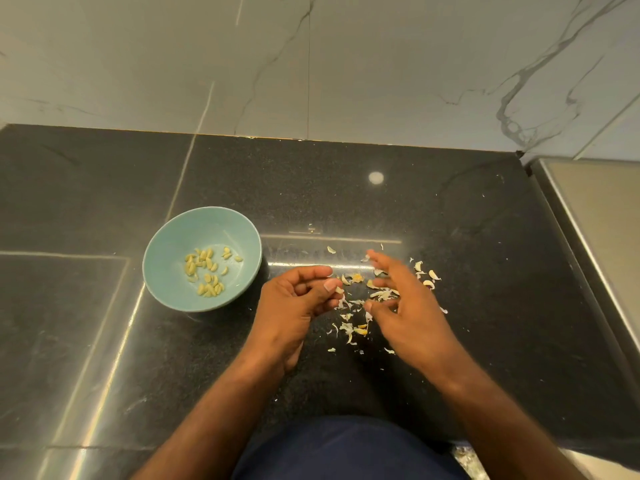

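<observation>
Now, the risk here: the garlic piece (338, 290) is looking tiny and slick. With only a fingertip pinch on it, it could be popping loose and vanishing among the loose skins (349, 329) littering the dark counter (450, 220). A sweep of the right hand (405, 306) could be scattering those skins wider. The left hand (298, 299) is curling in, thumb and fingers pinching that piece right at their tips, just beside the pile. The right hand is hovering spread and relaxed over the skins, blurred, apparently holding nothing. The blue bowl (180, 237) of peeled cloves (206, 271) is sitting off to the left.
</observation>
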`<state>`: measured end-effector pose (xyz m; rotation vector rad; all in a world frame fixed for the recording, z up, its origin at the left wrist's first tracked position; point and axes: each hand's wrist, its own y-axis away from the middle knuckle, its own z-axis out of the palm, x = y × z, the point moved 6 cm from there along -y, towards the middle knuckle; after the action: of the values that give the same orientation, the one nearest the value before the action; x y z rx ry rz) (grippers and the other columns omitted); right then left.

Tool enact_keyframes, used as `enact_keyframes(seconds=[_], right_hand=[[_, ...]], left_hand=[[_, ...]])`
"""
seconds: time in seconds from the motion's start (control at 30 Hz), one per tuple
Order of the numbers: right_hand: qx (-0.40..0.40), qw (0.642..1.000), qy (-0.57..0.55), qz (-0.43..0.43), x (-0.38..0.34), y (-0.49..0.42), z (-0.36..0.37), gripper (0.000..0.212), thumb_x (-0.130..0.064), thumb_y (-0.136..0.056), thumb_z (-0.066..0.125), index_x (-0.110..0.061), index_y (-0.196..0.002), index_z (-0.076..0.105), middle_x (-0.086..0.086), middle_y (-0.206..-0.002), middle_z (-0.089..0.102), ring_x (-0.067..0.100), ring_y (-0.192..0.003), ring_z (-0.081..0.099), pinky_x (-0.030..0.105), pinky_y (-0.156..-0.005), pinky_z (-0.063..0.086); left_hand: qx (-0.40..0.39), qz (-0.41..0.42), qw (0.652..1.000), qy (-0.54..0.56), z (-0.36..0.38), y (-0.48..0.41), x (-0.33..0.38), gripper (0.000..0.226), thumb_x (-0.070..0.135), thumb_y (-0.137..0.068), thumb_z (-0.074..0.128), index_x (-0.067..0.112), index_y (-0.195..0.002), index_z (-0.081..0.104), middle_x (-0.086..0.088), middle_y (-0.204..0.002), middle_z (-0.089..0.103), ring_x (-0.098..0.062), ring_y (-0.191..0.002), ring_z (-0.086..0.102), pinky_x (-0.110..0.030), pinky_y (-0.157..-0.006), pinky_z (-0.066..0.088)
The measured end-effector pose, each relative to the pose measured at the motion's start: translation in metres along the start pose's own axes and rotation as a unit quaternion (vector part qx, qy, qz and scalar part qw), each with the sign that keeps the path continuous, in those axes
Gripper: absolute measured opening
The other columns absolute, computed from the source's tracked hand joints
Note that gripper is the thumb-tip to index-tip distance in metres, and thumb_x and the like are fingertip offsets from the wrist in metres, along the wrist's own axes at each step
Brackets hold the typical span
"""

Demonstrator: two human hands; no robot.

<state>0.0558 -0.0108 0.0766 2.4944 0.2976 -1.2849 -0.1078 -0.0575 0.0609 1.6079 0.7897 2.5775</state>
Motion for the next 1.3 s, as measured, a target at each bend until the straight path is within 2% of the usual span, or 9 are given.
enact_keyframes(seconds=[0.07,0.13,0.2,0.3,0.4,0.57,0.93,1.13,1.3], right_hand=[[0.015,1.000,0.023,0.008,-0.001,0.000,-0.002,0.050,-0.017,-0.093,0.069,-0.041,-0.134,0.053,-0.023,-0.121,0.059,-0.001,-0.112,0.058,0.034,-0.096,0.052],[0.083,0.996,-0.020,-0.025,-0.010,0.001,-0.012,0.009,-0.027,-0.092,0.070,-0.028,-0.101,0.070,-0.017,-0.087,0.070,0.001,-0.082,0.065,0.037,-0.078,0.058],[0.128,0.990,-0.030,-0.042,-0.015,0.003,-0.018,0.020,-0.037,-0.090,0.070,-0.023,-0.075,0.066,-0.008,-0.065,0.064,0.003,-0.059,0.058,0.040,-0.062,0.056],[0.042,0.999,0.009,-0.032,-0.016,-0.003,-0.010,0.013,-0.034,-0.093,0.067,-0.036,-0.106,0.067,-0.019,-0.092,0.067,-0.003,-0.082,0.060,0.037,-0.076,0.056],[-0.039,0.999,-0.004,0.008,-0.010,-0.005,0.004,0.059,-0.026,-0.093,0.069,-0.046,-0.142,0.043,-0.024,-0.126,0.059,-0.004,-0.107,0.059,0.031,-0.095,0.053],[0.000,0.996,-0.076,-0.053,-0.025,0.001,0.002,0.003,-0.027,-0.090,0.072,-0.027,-0.093,0.073,-0.011,-0.083,0.073,0.006,-0.079,0.068,0.027,-0.075,0.058],[-0.073,0.990,-0.108,-0.052,-0.023,-0.005,0.009,0.010,-0.011,-0.094,0.066,-0.017,-0.087,0.065,0.006,-0.075,0.069,0.020,-0.069,0.068,0.038,-0.065,0.058],[-0.033,0.968,0.036,-0.245,-0.046,0.003,0.005,0.005,-0.016,-0.093,0.065,-0.011,-0.091,0.067,-0.003,-0.077,0.066,0.016,-0.070,0.061,0.036,-0.062,0.049],[-0.037,0.978,-0.007,-0.207,-0.044,0.000,0.016,0.006,-0.010,-0.093,0.068,-0.016,-0.091,0.068,-0.006,-0.079,0.069,0.012,-0.074,0.065,0.029,-0.066,0.054]], left_hand=[[0.012,0.004,1.000,-0.006,0.000,-0.001,0.000,0.018,0.001,-0.082,0.071,0.008,-0.098,0.070,-0.008,-0.086,0.076,-0.014,-0.079,0.071,-0.021,-0.071,0.058],[0.017,0.009,1.000,-0.008,0.001,-0.001,0.001,0.020,-0.001,-0.082,0.071,0.009,-0.099,0.070,-0.005,-0.084,0.075,-0.015,-0.081,0.071,-0.022,-0.073,0.058],[0.017,0.012,1.000,-0.009,0.001,-0.001,0.002,0.022,-0.002,-0.080,0.072,0.008,-0.100,0.070,-0.004,-0.081,0.074,-0.016,-0.082,0.071,-0.024,-0.075,0.059],[0.004,0.017,1.000,-0.015,0.003,0.001,0.004,0.029,0.006,-0.072,0.075,0.007,-0.100,0.070,-0.004,-0.081,0.074,-0.017,-0.083,0.071,-0.026,-0.077,0.059],[0.007,0.020,1.000,-0.012,0.002,0.001,0.004,0.026,0.003,-0.074,0.075,0.007,-0.099,0.070,-0.005,-0.082,0.074,-0.018,-0.083,0.072,-0.026,-0.076,0.059],[-0.016,0.021,1.000,-0.007,0.004,0.003,0.006,0.023,0.002,-0.076,0.074,0.006,-0.099,0.070,-0.010,-0.087,0.074,-0.021,-0.087,0.073,-0.026,-0.076,0.059],[-0.127,0.059,0.949,-0.281,0.010,0.006,0.012,0.016,0.019,-0.100,0.056,0.006,-0.094,0.064,0.003,-0.068,0.064,-0.006,-0.061,0.059,-0.018,-0.055,0.046],[-0.102,0.001,0.979,-0.177,0.015,0.011,0.007,0.027,0.023,-0.105,0.045,0.013,-0.081,0.053,0.004,-0.061,0.049,-0.006,-0.054,0.043,-0.016,-0.047,0.034],[-0.058,-0.013,0.997,-0.058,0.010,0.012,0.000,0.032,0.032,-0.104,0.045,0.008,-0.086,0.058,0.000,-0.064,0.051,-0.007,-0.055,0.046,-0.018,-0.048,0.035]])
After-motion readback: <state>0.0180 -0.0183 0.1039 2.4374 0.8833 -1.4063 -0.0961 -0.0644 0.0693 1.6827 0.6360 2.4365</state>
